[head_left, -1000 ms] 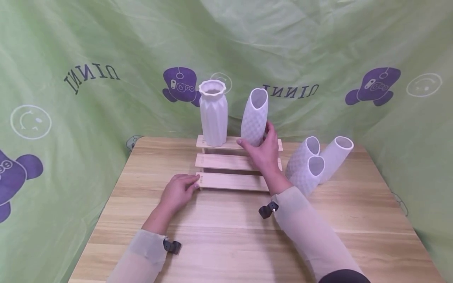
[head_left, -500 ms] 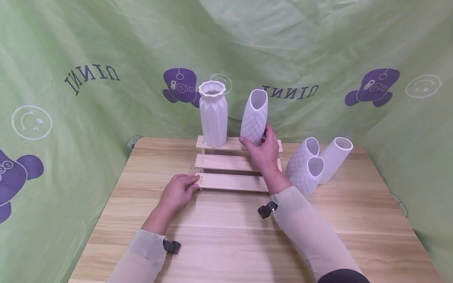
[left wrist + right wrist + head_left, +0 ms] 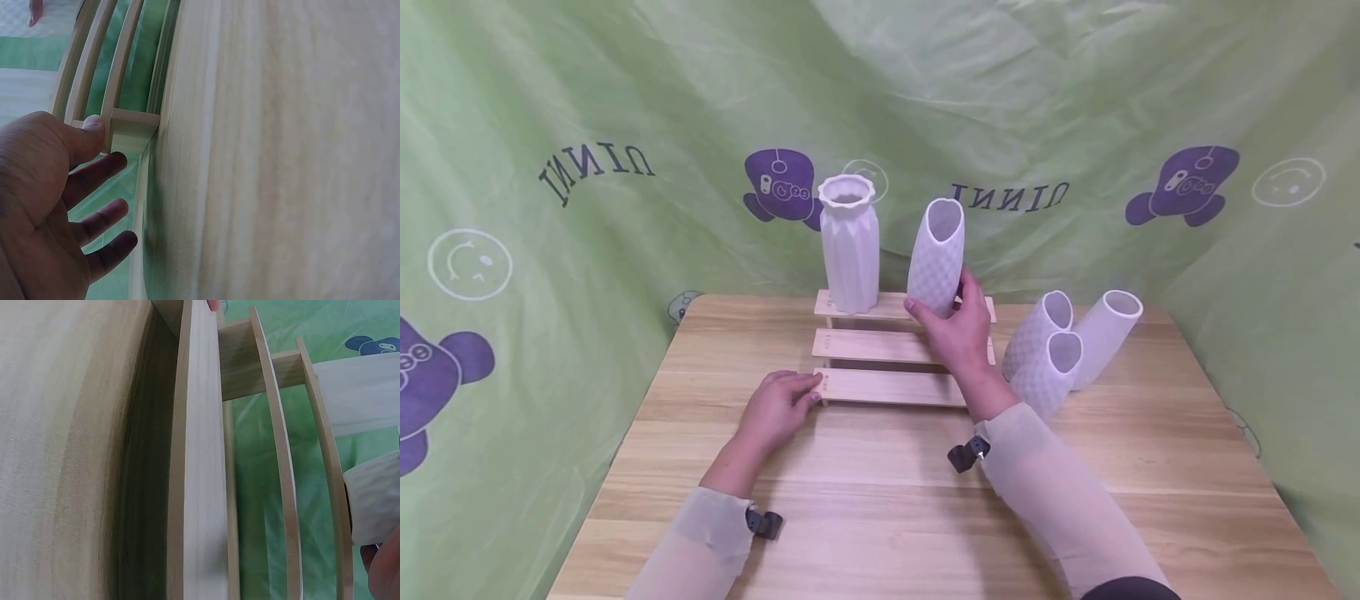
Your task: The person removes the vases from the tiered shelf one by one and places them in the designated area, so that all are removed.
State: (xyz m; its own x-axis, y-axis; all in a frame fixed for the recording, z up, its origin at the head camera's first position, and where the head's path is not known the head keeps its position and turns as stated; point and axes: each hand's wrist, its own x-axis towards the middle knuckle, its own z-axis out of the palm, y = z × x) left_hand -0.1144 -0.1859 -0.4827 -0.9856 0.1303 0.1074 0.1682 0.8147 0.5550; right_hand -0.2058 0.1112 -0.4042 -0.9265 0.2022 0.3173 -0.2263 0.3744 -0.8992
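Note:
My right hand (image 3: 958,329) grips the lower part of a white vase (image 3: 937,258) with a dimpled surface and a slanted mouth. That vase stands nearly upright at the top step of a three-step wooden rack (image 3: 887,387); its base is partly hidden behind the thumb. Left of it on the same step is a white pleated vase (image 3: 850,258) with a scalloped rim. At the rack's left end, my left hand (image 3: 778,408) pinches the bottom step between thumb and index finger. The left wrist view shows the hand's (image 3: 44,194) other fingers spread apart.
On the table (image 3: 880,508), right of the rack, two dimpled vases (image 3: 1047,375) and a smooth white vase (image 3: 1101,342) stand close together, near my right forearm. A green printed cloth (image 3: 647,100) hangs behind the table and at both sides.
The dimpled vase and my right hand have come slightly lower and a little left relative to the rack. My left hand stays at the rack's end. The head view has shifted slightly.

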